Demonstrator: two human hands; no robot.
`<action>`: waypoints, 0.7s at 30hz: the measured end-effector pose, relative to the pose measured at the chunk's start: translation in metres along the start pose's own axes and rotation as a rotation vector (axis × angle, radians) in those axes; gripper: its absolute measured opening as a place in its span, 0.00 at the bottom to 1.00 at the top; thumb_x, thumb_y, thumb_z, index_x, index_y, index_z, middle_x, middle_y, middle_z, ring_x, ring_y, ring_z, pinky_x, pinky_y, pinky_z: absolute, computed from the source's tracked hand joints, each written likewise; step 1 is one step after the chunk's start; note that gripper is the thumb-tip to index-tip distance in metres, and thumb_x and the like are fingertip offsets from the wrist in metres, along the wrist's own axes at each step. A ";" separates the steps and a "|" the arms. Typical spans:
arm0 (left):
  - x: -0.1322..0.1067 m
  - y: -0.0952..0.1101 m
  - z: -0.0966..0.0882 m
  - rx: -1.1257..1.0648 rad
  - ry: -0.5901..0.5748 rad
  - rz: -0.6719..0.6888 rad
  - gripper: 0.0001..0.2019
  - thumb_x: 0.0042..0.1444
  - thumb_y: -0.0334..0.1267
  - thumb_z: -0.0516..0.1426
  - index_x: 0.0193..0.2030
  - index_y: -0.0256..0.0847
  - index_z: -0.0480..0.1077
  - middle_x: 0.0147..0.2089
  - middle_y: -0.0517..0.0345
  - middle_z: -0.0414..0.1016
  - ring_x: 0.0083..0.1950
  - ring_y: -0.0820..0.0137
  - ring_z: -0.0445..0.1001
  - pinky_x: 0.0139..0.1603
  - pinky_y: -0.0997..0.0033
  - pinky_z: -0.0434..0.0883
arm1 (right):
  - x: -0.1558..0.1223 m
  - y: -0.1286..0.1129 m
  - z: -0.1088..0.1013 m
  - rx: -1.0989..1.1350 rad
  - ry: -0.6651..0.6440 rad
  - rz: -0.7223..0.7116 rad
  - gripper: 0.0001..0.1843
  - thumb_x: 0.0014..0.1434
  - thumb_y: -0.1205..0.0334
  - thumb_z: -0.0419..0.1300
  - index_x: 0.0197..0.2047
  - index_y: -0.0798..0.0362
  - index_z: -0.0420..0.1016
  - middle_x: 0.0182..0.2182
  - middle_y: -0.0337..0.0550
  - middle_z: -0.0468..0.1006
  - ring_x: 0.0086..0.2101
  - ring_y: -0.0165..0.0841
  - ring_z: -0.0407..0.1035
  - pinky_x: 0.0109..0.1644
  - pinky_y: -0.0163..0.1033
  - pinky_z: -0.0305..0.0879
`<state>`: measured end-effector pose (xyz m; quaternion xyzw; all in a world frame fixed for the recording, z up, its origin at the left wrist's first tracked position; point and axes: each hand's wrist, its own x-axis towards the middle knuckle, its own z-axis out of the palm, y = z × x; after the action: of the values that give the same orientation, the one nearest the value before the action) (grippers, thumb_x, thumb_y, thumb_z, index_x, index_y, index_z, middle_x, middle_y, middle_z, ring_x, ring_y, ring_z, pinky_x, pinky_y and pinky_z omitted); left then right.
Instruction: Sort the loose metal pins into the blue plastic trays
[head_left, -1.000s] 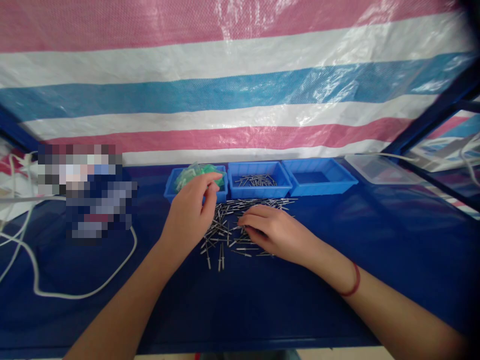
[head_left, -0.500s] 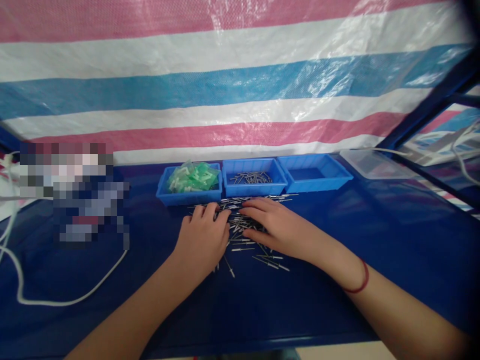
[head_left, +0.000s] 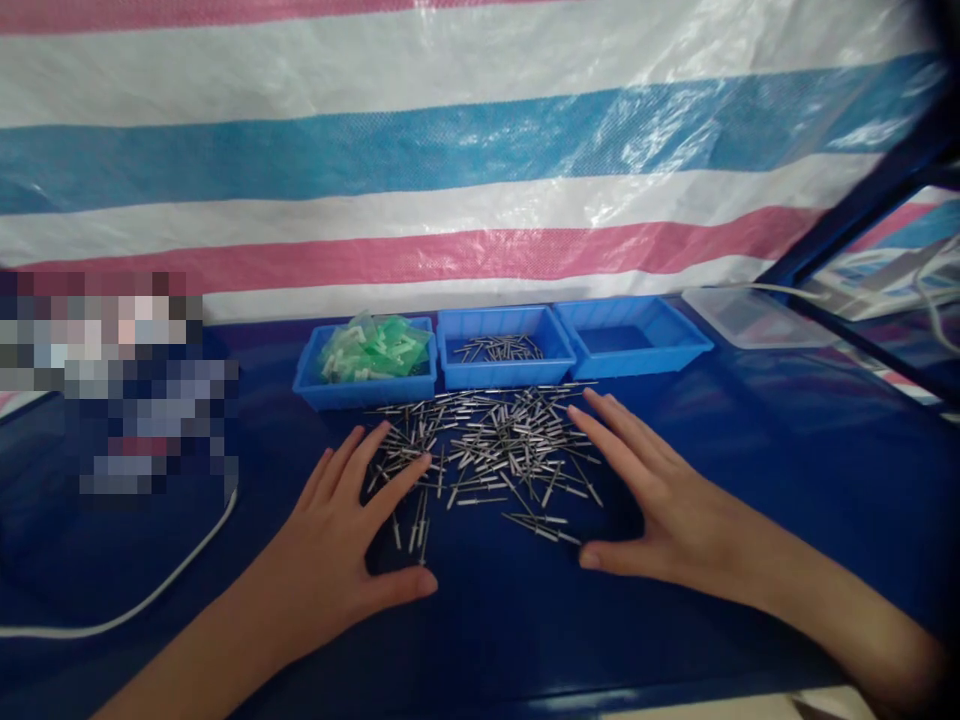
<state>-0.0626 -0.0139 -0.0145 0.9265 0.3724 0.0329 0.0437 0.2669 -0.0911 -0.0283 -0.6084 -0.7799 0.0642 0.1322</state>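
Note:
A loose pile of thin metal pins (head_left: 487, 445) lies spread on the dark blue table (head_left: 712, 440). My left hand (head_left: 341, 535) rests flat at the pile's left edge, fingers stretched out and touching the nearest pins. My right hand (head_left: 660, 500) lies flat at the pile's right edge, fingers spread, thumb pointing inward. Both hands hold nothing. Behind the pile stand three blue trays: the left tray (head_left: 311, 385) holds green and white plastic pieces, the middle tray (head_left: 457, 370) holds a few pins, the right tray (head_left: 675, 350) looks empty.
A striped pink, white and blue tarp (head_left: 480, 150) hangs behind the trays. A white cable (head_left: 150, 590) curves over the table at the left. A clear plastic lid (head_left: 750, 315) lies at the back right beside a dark blue frame post (head_left: 847, 215).
Both hands have drawn apart from the middle of the pile to its left and right edges and opened flat. The pins now lie spread wider. The view has tilted down a little.

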 end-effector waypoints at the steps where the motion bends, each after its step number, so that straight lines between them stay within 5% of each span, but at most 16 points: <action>1: -0.001 -0.001 0.005 0.004 0.027 0.000 0.42 0.51 0.65 0.53 0.69 0.55 0.46 0.73 0.50 0.37 0.70 0.40 0.44 0.62 0.35 0.54 | -0.003 0.001 0.006 -0.024 0.004 0.009 0.58 0.48 0.36 0.61 0.71 0.48 0.34 0.70 0.48 0.34 0.66 0.52 0.35 0.65 0.60 0.48; 10: 0.010 -0.002 0.013 0.047 0.081 0.006 0.50 0.46 0.69 0.53 0.71 0.48 0.41 0.73 0.40 0.33 0.70 0.39 0.43 0.63 0.34 0.51 | 0.003 0.001 0.014 -0.104 0.004 -0.024 0.60 0.49 0.33 0.58 0.71 0.54 0.32 0.69 0.56 0.35 0.66 0.52 0.35 0.66 0.61 0.44; 21: 0.021 -0.002 0.013 0.024 0.087 -0.023 0.51 0.43 0.70 0.54 0.70 0.48 0.46 0.73 0.42 0.37 0.70 0.42 0.44 0.64 0.37 0.50 | 0.006 0.001 0.016 -0.064 0.009 -0.076 0.55 0.51 0.38 0.59 0.71 0.52 0.36 0.69 0.55 0.42 0.65 0.52 0.41 0.65 0.63 0.45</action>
<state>-0.0475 0.0016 -0.0273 0.9203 0.3849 0.0683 0.0165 0.2616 -0.0837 -0.0429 -0.5824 -0.8036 0.0316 0.1185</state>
